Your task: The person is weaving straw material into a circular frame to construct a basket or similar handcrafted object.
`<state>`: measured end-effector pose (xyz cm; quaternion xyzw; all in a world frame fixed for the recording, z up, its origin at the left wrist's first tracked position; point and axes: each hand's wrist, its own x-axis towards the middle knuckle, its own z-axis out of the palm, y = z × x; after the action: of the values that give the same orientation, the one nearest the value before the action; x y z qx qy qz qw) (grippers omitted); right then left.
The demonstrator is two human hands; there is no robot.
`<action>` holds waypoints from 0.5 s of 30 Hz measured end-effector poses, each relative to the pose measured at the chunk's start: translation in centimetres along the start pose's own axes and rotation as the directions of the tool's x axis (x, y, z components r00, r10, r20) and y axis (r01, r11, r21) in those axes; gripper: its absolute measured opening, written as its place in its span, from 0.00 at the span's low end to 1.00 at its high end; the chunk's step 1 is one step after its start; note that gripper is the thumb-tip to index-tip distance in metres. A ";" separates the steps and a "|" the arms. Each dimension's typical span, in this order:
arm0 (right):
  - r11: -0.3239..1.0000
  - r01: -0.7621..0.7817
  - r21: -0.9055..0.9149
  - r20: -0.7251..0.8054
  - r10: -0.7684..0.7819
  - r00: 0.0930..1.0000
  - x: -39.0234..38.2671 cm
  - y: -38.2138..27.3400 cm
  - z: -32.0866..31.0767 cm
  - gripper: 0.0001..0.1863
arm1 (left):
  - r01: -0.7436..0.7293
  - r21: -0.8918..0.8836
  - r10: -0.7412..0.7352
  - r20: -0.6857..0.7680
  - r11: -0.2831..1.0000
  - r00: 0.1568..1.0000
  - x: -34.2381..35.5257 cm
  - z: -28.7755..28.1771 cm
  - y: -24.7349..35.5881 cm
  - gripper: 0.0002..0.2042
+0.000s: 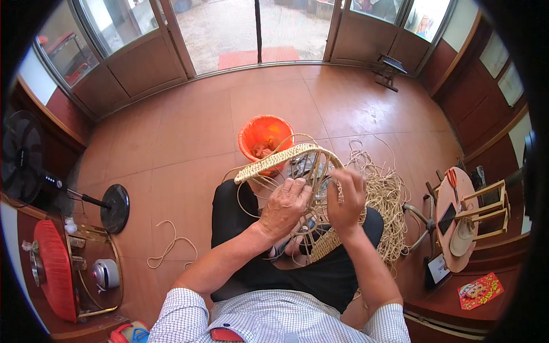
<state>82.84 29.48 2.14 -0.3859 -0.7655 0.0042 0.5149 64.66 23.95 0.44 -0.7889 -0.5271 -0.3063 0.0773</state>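
Note:
A half-woven piece of tan cord lies across my lap, with a tightly braided curved rim and open strands below it. My left hand is closed on the strands under the rim. Just right of it, my right hand is raised at the rim's right end with bent fingers. What its fingertips hold is hidden. Another woven section shows below, between my knees. A loose heap of tan cord spreads over the floor beside my right knee.
An orange bucket stands ahead, with a cord arching over its rim. A loose cord lies on the floor at left, near a standing fan. At right is a round table with scissors and a hat.

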 end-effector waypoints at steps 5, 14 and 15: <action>0.868 -0.429 0.252 0.354 0.330 0.875 -8.5 -4.7 -2.2 0.18 | -0.021 -0.016 0.023 0.130 1.000 0.991 0.1 -0.3 -0.3 0.16; -0.357 -0.774 0.524 0.789 0.545 0.283 -9.3 -7.3 0.0 0.39 | 0.073 -0.139 -0.025 0.319 0.988 0.948 1.0 -1.4 -0.8 0.18; -0.496 -0.704 0.508 0.822 0.524 0.224 -8.9 -7.5 0.2 0.38 | 0.071 -0.139 -0.023 0.317 0.988 0.948 1.1 -1.4 -0.8 0.18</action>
<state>79.83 19.04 -1.89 -0.3534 -0.1772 0.8121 0.4293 63.68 24.48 2.01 -0.8183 -0.5271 -0.2169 -0.0741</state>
